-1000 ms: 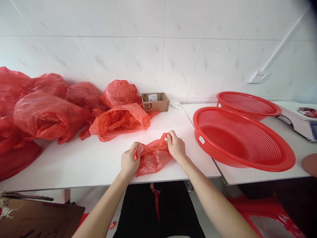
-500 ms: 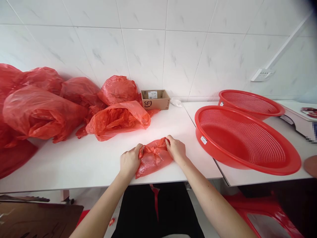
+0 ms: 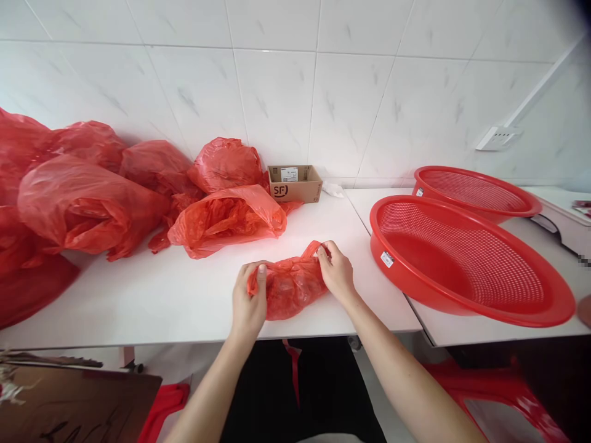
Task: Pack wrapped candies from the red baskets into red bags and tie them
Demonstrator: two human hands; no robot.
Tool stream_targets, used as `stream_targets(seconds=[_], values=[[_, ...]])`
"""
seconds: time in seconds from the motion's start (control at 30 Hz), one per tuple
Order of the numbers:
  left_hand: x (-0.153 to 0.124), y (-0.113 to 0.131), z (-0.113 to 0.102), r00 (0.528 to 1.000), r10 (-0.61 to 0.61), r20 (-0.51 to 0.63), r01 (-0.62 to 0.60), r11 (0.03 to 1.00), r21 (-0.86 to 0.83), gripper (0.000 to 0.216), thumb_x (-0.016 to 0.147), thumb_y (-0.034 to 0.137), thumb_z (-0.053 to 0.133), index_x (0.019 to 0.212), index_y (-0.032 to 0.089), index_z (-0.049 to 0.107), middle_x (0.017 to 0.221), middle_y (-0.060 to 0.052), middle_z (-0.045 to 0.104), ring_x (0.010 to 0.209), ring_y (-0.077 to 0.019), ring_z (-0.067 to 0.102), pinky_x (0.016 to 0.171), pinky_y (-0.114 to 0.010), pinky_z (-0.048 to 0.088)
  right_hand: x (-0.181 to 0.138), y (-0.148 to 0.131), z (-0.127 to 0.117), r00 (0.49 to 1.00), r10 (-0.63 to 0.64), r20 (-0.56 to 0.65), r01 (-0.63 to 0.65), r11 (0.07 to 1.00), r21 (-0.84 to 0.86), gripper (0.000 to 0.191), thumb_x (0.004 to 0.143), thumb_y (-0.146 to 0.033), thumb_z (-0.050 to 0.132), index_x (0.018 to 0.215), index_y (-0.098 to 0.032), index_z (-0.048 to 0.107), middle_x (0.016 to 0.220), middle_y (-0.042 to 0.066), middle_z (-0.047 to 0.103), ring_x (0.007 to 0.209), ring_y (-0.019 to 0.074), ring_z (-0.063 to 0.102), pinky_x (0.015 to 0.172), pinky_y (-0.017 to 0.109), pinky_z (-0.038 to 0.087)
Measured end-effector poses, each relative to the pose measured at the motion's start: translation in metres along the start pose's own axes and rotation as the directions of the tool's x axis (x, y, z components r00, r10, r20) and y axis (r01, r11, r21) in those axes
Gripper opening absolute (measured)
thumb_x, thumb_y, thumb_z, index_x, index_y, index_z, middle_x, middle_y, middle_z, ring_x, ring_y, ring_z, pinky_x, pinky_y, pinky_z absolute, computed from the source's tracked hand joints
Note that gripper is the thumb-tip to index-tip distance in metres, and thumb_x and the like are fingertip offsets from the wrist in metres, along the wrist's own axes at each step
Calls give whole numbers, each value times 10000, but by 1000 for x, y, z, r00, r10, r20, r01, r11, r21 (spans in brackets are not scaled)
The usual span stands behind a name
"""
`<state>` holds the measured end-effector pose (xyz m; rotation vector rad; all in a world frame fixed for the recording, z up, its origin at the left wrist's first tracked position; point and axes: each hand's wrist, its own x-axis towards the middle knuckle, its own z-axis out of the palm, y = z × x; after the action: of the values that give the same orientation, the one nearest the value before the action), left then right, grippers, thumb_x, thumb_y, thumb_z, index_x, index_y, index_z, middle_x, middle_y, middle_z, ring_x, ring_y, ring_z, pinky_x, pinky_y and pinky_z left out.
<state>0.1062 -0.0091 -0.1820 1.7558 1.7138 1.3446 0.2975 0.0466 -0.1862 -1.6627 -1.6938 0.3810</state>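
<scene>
A small red plastic bag (image 3: 295,286) with rounded contents lies near the front edge of the white table (image 3: 138,307). What is inside cannot be made out through the film. My left hand (image 3: 249,295) grips the bag's left end, thumb up, with a bit of the film bunched in the fingers. At the upper right of the bag, my right hand (image 3: 335,267) pinches a raised loop of the plastic. Just behind lies an open, crumpled red plastic bag (image 3: 231,218), apart from both hands.
Several large red bags (image 3: 87,203) crowd the table's left side. A small cardboard box (image 3: 295,191) stands against the tiled wall. To the right are two red perforated basins (image 3: 471,264). A large carton (image 3: 78,400) sits below left, a red stool (image 3: 489,394) below right.
Both hands have shifted their grips on the bag's ends. The right hand has lifted a loop of film, and the bag now looks rounder. The view has turned slightly left.
</scene>
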Motion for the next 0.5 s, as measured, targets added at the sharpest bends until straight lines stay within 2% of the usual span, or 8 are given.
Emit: stream_targets(seconds=[0.1,0.2,0.27,0.37,0.5], values=[[-11,9,17,999,-36,-31,35,999,-25,399,1004,438,283,1103,240,615,1126,-69,619,1072,-192,603,932,-308,465,-2,-18,6,996,-88,-18,86,991,-104,311,998,-399,296,1000,-242,565,806,27,661,738,185,584,615,251,309],[-16,9,28,997,-78,-5,78,997,18,388,999,438,308,1134,272,632,1116,-66,640,997,-214,631,874,-344,468,-2,-27,12,987,-139,79,153,965,-211,355,1011,-412,268,1050,-259,586,697,15,640,623,174,549,566,260,250],[-16,6,29,995,-96,37,93,994,60,378,998,435,315,1149,296,632,1103,-50,673,936,-219,647,800,-339,461,0,-26,13,985,-121,123,145,966,-214,348,1012,-413,270,1060,-276,586,645,-4,623,561,162,519,545,259,225],[-11,0,25,988,-113,106,100,988,120,370,998,433,311,1174,329,620,978,-12,726,753,-196,649,666,-301,425,7,-19,12,987,-94,127,119,970,-212,326,1010,-388,279,1064,-282,582,681,-3,637,577,160,522,547,255,223],[-6,-6,20,984,-124,124,101,979,177,365,998,411,313,1181,324,617,879,1,736,573,-155,578,614,-272,391,18,-8,11,989,-47,137,76,975,-209,312,1009,-374,289,1013,-282,587,705,-11,642,605,154,531,552,245,235]])
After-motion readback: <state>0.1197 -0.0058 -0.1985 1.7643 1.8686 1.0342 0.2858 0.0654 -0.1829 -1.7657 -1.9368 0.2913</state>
